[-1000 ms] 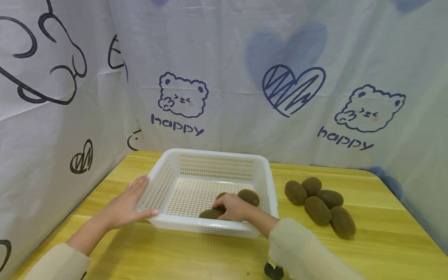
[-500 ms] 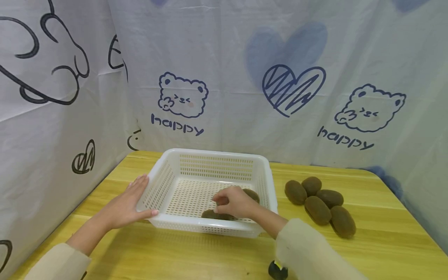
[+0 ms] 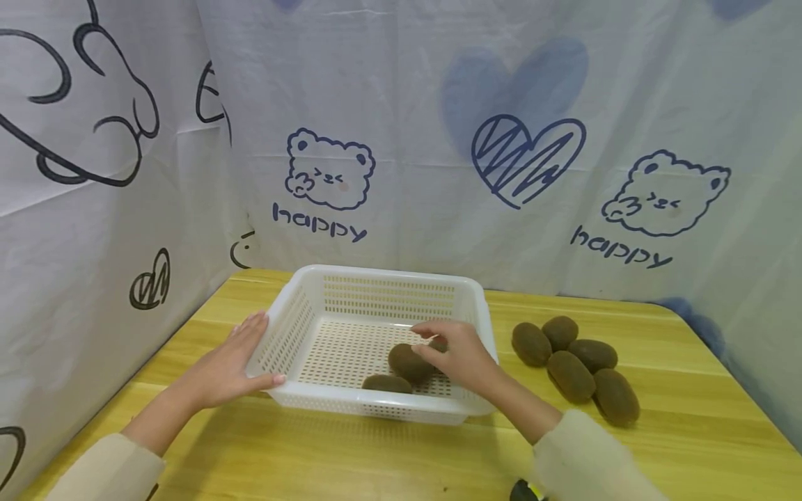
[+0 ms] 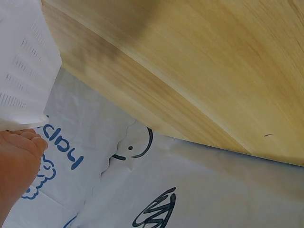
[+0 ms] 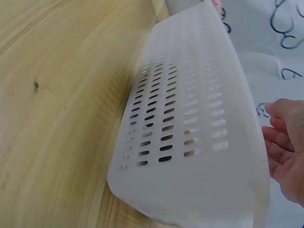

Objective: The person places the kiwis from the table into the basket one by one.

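Observation:
A white plastic basket [image 3: 388,401] with slotted walls stands on the table. My left hand [image 3: 222,369] rests against its left side, fingers straight along the wall and thumb by the front corner. Over the basket's right part is my right hand [image 3: 460,355], fingers loosely bent and holding nothing. Below and left of it lies a kiwi [image 3: 409,362], and another kiwi [image 3: 387,383] sits by the front wall. A third kiwi [image 3: 438,344] is partly hidden behind the right hand. In the right wrist view, the right hand [image 5: 287,147] shows beyond the basket rim.
Several kiwis [image 3: 570,376] lie in a cluster on the wooden table [image 3: 351,459], right of the basket. A small black and yellow object [image 3: 525,491] shows beside the right sleeve. A printed cloth [image 3: 413,209] hangs behind the table.
My right hand has let go of a kiwi in the basket, then lifted and moved to the right. More of the kiwis beneath it now shows. The left hand has stayed in place.

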Tool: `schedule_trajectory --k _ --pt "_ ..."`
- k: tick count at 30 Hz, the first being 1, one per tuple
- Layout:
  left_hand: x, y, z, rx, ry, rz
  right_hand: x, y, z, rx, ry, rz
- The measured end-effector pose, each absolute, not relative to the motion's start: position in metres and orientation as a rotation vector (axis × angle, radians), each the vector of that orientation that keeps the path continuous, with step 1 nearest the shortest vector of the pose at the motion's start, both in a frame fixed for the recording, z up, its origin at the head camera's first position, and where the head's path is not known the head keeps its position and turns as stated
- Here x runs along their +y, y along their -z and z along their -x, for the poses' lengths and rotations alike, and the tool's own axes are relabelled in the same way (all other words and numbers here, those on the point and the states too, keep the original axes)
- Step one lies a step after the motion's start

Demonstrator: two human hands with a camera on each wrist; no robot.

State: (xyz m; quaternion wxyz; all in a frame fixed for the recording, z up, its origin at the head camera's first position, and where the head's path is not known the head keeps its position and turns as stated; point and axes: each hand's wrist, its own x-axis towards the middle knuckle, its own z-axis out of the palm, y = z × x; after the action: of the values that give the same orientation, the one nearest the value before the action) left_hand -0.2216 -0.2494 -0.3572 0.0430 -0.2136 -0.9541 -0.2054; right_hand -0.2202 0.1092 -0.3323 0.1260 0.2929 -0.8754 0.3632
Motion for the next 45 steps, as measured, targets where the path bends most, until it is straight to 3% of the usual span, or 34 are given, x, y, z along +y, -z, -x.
schedule_trajectory --k 25,45 --pt "-0.249 0.356 0.221 -2.919 0.6 0.666 0.174 0.357 0.225 -2.156 -0.886 -0.516" --pt "-0.25 0.354 0.221 -2.935 0.564 0.67 0.215 0.396 0.24 -2.228 -1.035 -0.138"
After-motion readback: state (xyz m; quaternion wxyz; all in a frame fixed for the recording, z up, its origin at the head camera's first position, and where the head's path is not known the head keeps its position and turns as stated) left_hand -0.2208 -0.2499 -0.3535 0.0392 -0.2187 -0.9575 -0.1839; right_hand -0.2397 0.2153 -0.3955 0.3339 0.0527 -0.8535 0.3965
